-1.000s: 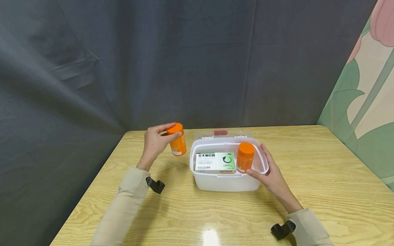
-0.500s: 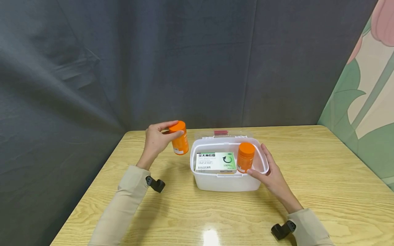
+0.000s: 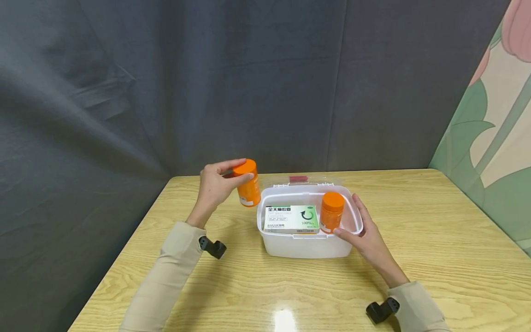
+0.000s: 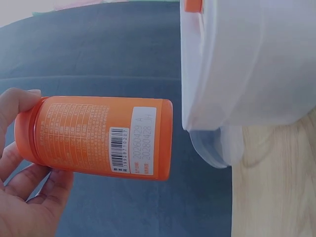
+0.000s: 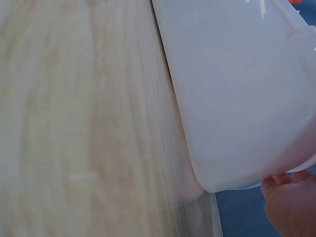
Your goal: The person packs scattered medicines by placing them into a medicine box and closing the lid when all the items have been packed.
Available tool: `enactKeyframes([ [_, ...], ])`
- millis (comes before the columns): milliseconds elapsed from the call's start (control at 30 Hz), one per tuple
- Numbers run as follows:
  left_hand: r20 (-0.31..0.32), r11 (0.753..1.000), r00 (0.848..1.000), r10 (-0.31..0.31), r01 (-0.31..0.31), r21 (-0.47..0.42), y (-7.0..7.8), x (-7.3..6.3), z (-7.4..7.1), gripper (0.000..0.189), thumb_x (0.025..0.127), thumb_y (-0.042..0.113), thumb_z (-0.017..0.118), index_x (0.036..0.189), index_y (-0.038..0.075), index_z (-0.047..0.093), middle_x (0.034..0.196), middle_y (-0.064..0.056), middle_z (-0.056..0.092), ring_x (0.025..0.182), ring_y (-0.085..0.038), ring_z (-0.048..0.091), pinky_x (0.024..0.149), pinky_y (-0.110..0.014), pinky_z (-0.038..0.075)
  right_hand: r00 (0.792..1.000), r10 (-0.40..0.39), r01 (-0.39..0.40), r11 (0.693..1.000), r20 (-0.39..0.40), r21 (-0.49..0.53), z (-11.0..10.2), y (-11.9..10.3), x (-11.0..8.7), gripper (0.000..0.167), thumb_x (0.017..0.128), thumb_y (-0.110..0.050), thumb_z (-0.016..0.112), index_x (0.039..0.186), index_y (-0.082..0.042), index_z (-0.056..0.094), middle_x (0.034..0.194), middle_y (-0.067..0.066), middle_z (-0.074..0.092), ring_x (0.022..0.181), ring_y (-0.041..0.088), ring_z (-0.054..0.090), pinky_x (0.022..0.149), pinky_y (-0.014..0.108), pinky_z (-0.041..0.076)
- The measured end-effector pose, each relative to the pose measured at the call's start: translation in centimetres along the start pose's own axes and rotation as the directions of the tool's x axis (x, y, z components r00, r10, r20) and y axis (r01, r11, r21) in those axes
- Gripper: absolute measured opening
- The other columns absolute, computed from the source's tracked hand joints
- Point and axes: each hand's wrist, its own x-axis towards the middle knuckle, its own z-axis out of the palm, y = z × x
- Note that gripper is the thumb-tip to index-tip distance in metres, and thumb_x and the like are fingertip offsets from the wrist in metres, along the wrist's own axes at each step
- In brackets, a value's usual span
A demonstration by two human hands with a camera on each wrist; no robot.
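My left hand (image 3: 216, 186) holds an orange pill bottle (image 3: 250, 190) by its capped top, thumb on the near side and fingers behind. The bottle is raised over the table, tilted a little, just left of a white plastic storage box (image 3: 304, 246). In the left wrist view, a barcode and a printed date label show on the bottle (image 4: 103, 138). My right hand (image 3: 368, 235) grips the box's right end, thumb at the front rim and fingers along the side. Inside the box are a white and green medicine carton (image 3: 290, 220) and a second orange bottle (image 3: 331, 214), upright.
Behind the box lies its clear lid (image 3: 332, 180), hinged open, with a red latch (image 3: 298, 179). The wooden table (image 3: 257, 290) ends at a dark curtain (image 3: 249, 83) at the back and left. A floral-patterned wall (image 3: 493, 152) stands at the right.
My left hand has carried the orange pill bottle to the right and slightly up, closer to the box's left rim. The right hand and the box have stayed in place.
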Motion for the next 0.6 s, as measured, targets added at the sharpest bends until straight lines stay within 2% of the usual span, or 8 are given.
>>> enactKeyframes([
  [100, 0.017, 1.0, 1.0, 0.008, -0.008, -0.01, 0.4, -0.1, 0.3, 0.043, 0.077, 0.027, 0.084, 0.117, 0.013, 0.072, 0.114, -0.004, 0.068, 0.095, -0.02, 0.066, 0.082, -0.031, 0.055, 1.0, 0.001, -0.001, 1.0, -0.001, -0.019, 0.0, 0.0, 0.0, 0.096, 0.089, -0.01, 0.07, 0.157, -0.02, 0.003, 0.159, 0.013, 0.015, 0.133, 0.041, 0.032, 0.101, 0.041, 0.04],
  [167, 0.026, 1.0, 1.0, 0.016, -0.015, -0.016, 0.6, -0.1, 0.5, 0.043, 0.078, 0.027, 0.084, 0.117, 0.013, 0.072, 0.113, -0.004, 0.068, 0.095, -0.02, 0.067, 0.081, -0.031, 0.055, 1.0, 0.001, -0.001, 1.0, -0.001, -0.027, 0.0, 0.0, 0.0, 0.096, 0.089, -0.011, 0.07, 0.157, -0.02, 0.003, 0.159, 0.013, 0.014, 0.133, 0.041, 0.031, 0.101, 0.045, 0.039],
  [333, 0.036, 0.999, 0.999, 0.034, -0.033, -0.028, 0.8, -0.1, 0.9, 0.043, 0.077, 0.026, 0.084, 0.117, 0.013, 0.072, 0.112, -0.003, 0.069, 0.093, -0.019, 0.067, 0.08, -0.03, 0.055, 1.0, -0.006, 0.006, 1.0, -0.001, -0.016, 0.0, 0.0, 0.0, 0.096, 0.089, -0.01, 0.07, 0.157, -0.02, 0.004, 0.16, 0.012, 0.013, 0.134, 0.041, 0.03, 0.1, 0.031, 0.041],
  [400, 0.036, 0.999, 0.998, 0.042, -0.041, -0.036, 0.9, 0.0, 1.0, 0.043, 0.077, 0.026, 0.084, 0.117, 0.013, 0.072, 0.111, -0.003, 0.069, 0.093, -0.02, 0.067, 0.08, -0.031, 0.055, 1.0, -0.007, 0.007, 1.0, -0.001, -0.016, 0.0, 0.1, 0.0, 0.096, 0.089, -0.01, 0.07, 0.157, -0.02, 0.004, 0.16, 0.012, 0.013, 0.135, 0.041, 0.03, 0.1, 0.03, 0.041],
  [600, 0.048, 0.997, 0.997, 0.065, -0.063, -0.05, 1.3, -0.1, 1.5, 0.043, 0.078, 0.026, 0.084, 0.117, 0.013, 0.072, 0.111, -0.004, 0.069, 0.093, -0.022, 0.067, 0.08, -0.032, 0.055, 1.0, 0.0, 0.0, 0.999, 0.0, -0.034, -0.1, 0.0, 0.0, 0.096, 0.09, -0.011, 0.07, 0.157, -0.02, 0.003, 0.16, 0.012, 0.014, 0.134, 0.04, 0.031, 0.102, 0.045, 0.038],
])
